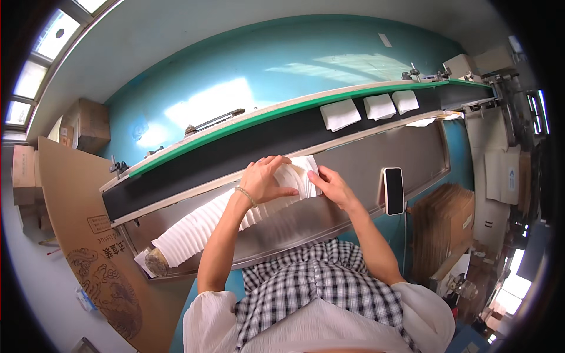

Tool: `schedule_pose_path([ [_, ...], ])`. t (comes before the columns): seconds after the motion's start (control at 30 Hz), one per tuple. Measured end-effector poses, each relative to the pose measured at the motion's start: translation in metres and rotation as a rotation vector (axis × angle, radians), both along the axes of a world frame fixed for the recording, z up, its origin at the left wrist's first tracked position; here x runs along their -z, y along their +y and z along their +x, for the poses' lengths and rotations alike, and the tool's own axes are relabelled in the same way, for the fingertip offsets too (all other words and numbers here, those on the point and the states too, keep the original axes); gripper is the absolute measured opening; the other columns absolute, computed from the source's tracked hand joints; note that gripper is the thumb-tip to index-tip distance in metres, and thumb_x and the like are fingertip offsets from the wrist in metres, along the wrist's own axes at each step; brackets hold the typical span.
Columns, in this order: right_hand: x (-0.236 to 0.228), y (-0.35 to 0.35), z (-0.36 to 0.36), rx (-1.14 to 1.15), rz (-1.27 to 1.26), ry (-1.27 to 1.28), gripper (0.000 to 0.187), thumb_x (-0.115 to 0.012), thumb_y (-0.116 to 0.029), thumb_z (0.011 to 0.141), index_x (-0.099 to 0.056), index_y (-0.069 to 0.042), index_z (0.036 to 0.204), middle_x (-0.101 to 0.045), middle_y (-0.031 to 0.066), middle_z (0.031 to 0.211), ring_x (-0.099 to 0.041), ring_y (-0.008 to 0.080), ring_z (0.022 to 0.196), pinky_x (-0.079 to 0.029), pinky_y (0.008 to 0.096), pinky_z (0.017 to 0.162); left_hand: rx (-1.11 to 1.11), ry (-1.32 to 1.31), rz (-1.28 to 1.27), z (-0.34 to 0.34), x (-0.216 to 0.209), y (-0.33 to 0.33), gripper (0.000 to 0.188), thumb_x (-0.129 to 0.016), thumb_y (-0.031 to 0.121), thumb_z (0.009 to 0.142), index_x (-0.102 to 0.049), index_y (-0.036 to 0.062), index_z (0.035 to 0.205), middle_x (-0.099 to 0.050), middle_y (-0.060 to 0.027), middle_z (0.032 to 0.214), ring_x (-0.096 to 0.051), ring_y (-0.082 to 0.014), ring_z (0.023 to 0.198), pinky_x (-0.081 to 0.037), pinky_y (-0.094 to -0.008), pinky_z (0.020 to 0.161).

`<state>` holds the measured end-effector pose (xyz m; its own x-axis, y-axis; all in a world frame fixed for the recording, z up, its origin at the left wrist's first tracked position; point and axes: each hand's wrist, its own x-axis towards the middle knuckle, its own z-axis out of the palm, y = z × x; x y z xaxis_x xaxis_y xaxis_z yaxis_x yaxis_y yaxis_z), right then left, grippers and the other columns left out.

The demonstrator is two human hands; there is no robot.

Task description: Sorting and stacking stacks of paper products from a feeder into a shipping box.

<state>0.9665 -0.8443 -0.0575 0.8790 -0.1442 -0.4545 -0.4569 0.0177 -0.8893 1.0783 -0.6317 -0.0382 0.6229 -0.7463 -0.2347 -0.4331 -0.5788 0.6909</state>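
A long row of white folded tissues lies slantwise on the metal work surface, packed on edge. Over the row's right part is my left hand, its fingers curled across the far side and its thumb stretched along the near side, gripping the tissues. My right hand closes on the row's right end, with fingertips and thumb against the last tissues. Some fanned folds show between the two hands. A brownish, stone-like block rests against the row's lower left end.
Beyond the row runs a black conveyor belt with a green edge, carrying white folded tissue stacks. A phone stands at the right. Flattened cardboard is stacked at the lower right; a large cardboard sheet leans at left.
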Motion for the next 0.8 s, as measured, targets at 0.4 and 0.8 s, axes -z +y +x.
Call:
schedule_pose_path([
  [0.4,0.012,-0.011,0.0,-0.035,0.02,0.115,0.035,-0.064,-0.032,0.097,-0.066,-0.001,0.113,-0.069,0.0045,0.097,-0.062,0.0082,0.084,-0.05,0.0247,0.069,0.0,0.01,-0.05,0.0,0.001,0.005,0.073,-0.084,0.056,0.066,-0.058,0.0146,0.121,-0.064,-0.0098,0.123,-0.058,-0.0331,0.118,-0.047,-0.0462,0.095],
  [0.8,0.025,0.022,0.0,0.106,0.07,-0.009,0.035,-0.067,-0.031,0.095,-0.065,0.002,0.108,-0.07,0.0083,0.102,-0.065,0.0139,0.088,-0.052,0.0309,0.074,-0.01,-0.064,-0.008,-0.006,-0.003,0.015,0.086,-0.083,0.063,0.063,-0.055,0.0156,0.13,-0.064,-0.0109,0.122,-0.059,-0.0302,0.117,-0.044,-0.0447,0.093],
])
